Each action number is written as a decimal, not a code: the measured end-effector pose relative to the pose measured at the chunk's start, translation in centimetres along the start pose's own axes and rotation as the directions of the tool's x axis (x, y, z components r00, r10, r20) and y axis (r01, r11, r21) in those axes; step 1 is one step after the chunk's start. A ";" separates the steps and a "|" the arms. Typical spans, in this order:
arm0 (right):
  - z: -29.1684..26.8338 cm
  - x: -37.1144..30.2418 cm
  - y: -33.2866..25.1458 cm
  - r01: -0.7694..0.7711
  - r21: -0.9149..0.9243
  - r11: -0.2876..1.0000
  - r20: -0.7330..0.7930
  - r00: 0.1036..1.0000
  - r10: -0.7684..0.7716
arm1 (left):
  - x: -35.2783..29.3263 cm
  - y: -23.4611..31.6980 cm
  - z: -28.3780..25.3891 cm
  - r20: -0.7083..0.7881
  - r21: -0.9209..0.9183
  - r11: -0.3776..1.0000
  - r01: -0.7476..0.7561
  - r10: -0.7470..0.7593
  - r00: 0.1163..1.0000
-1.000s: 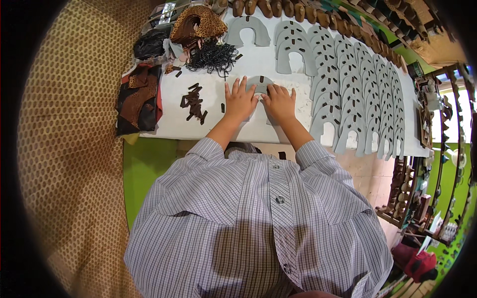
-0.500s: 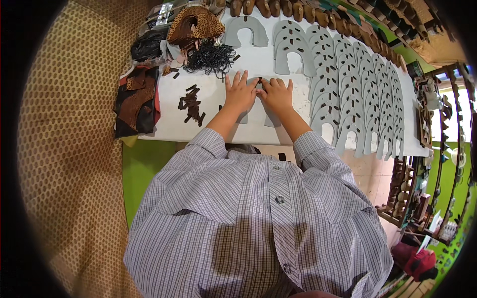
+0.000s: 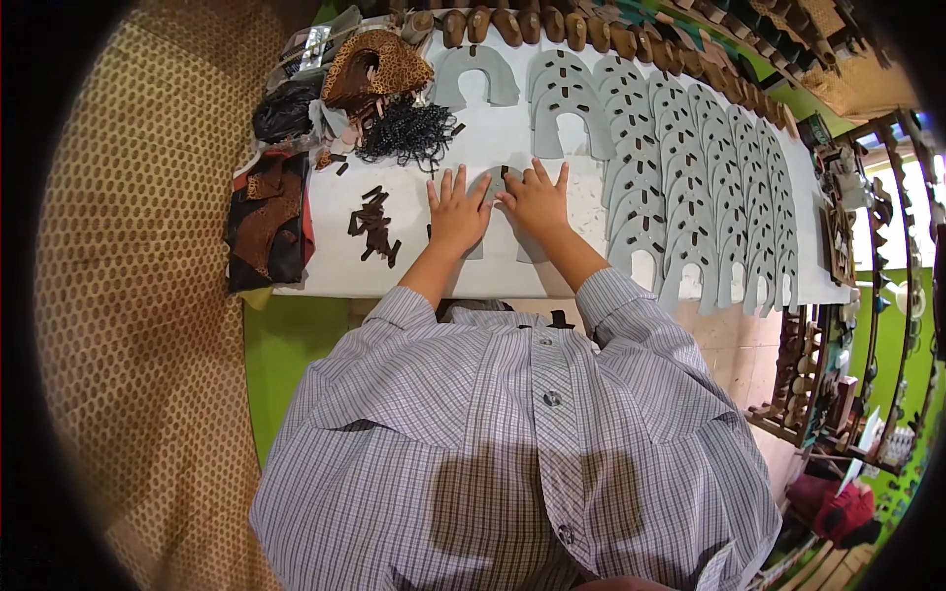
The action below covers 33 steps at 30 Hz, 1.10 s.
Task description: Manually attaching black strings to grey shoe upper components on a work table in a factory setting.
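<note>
A grey U-shaped piece (image 3: 529, 249) lies on the white table under my hands, its lower ends showing between and beside my wrists. At the top of its curve sits a small dark brown strip (image 3: 505, 171). My left hand (image 3: 457, 211) rests flat on the piece's left side, fingers spread. Over the right side lies my right hand (image 3: 539, 204), also spread, with its index finger and thumb close to the strip. Neither hand holds anything I can see. To the left is a loose pile of similar dark strips (image 3: 373, 229).
Rows of overlapping grey U-shaped pieces (image 3: 636, 148) with dark strips cover the right side. Another single one (image 3: 448, 79) lies farther back. Black cords (image 3: 404, 138), leopard-print material (image 3: 394, 64) and dark brown pieces (image 3: 271, 222) fill the left. Brown shoe lasts (image 3: 576, 30) line the far edge.
My fingertips have drawn back and apart from the dark strip, which now shows more plainly. The left hand moved a little left. The whole view has shifted slightly.
</note>
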State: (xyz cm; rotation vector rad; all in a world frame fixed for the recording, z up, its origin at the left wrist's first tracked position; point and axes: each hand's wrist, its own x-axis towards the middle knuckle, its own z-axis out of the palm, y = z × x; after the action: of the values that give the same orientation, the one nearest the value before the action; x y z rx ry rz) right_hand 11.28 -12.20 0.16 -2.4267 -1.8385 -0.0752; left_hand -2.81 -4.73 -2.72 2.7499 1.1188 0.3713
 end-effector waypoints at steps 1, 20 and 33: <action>-0.1 0.0 -0.2 -0.015 0.005 1.000 0.002 1.000 0.015 | 0.0 -0.1 0.1 -0.007 -0.001 1.000 -0.003 0.003 1.000; 1.0 2.0 0.1 -0.100 -0.006 0.995 -0.050 0.994 0.099 | 0.1 0.4 -0.8 0.013 -0.028 1.000 0.013 -0.012 1.000; -0.5 6.8 1.6 -0.396 0.226 0.890 0.309 0.895 0.320 | -0.1 0.1 -0.3 -0.046 -0.060 0.998 -0.005 0.002 0.999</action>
State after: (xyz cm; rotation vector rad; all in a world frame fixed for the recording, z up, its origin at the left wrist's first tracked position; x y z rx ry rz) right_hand 14.71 -6.19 1.28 -2.6100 -1.3202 0.5291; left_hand -2.93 -4.86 -2.46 2.7051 1.0949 0.4635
